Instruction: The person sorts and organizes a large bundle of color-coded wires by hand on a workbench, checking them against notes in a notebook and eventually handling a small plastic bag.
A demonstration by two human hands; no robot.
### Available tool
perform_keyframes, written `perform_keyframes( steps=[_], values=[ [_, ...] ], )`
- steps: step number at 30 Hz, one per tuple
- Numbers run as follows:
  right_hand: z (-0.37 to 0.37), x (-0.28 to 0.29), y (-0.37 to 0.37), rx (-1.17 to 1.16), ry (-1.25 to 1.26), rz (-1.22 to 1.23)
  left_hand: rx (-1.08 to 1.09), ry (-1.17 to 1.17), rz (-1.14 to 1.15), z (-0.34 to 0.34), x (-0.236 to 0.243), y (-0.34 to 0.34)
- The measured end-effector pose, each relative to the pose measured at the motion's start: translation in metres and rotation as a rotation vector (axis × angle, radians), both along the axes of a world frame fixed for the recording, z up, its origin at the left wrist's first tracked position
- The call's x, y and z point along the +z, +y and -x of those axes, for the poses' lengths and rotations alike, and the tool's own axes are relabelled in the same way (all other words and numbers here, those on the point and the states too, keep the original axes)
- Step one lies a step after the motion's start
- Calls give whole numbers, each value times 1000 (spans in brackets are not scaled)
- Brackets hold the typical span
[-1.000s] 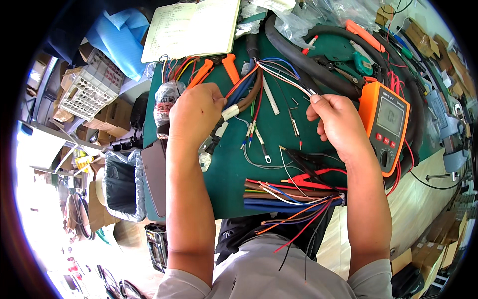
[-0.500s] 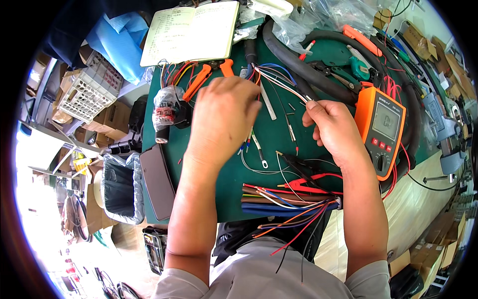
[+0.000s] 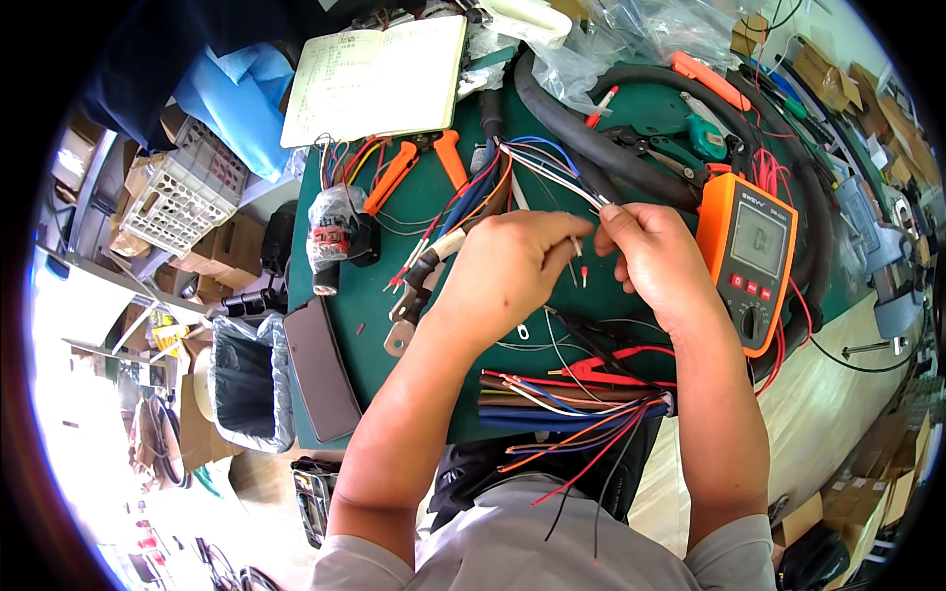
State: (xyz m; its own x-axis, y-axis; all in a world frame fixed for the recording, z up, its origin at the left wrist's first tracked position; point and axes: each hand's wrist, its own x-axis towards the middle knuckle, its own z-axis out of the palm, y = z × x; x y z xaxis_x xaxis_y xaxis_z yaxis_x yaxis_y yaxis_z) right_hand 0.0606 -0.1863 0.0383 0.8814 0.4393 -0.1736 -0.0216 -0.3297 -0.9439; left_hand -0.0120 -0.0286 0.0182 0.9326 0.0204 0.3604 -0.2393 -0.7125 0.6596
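My left hand is closed, thumb and forefinger together at a small thin pale piece too tiny to identify, just left of my right hand. My right hand pinches the ends of white and dark wires fanning from a black-sheathed cable. Under and left of my left hand lie red, blue and brown wires and a metal lug. A second bundle of coloured wires lies at the near edge, beside red clips. An orange multimeter stands right of my right hand.
An open notebook, orange-handled tool and plastic-wrapped part sit on the green mat at left and back, with a dark flat case. Thick hoses curve behind the multimeter. A lined bin stands left of the bench.
My left hand has moved right and down from the left-hand wires to beside my right hand, uncovering red and white wire ends. My right hand stays on the wires, slightly lower.
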Motion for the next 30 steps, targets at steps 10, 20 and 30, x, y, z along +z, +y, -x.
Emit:
perform_keyframes(
  steps=[10, 20, 30],
  values=[
    [0, 2, -1, 0, 65, -37, -70, 126, 710, -5, 1, 2],
    [-5, -3, -8, 228, 241, -155, -35, 370, 1198, -14, -21, -17],
    [0, 2, -5, 176, 196, -88, 10, 366, 1298, -13, -23, -11]
  ],
)
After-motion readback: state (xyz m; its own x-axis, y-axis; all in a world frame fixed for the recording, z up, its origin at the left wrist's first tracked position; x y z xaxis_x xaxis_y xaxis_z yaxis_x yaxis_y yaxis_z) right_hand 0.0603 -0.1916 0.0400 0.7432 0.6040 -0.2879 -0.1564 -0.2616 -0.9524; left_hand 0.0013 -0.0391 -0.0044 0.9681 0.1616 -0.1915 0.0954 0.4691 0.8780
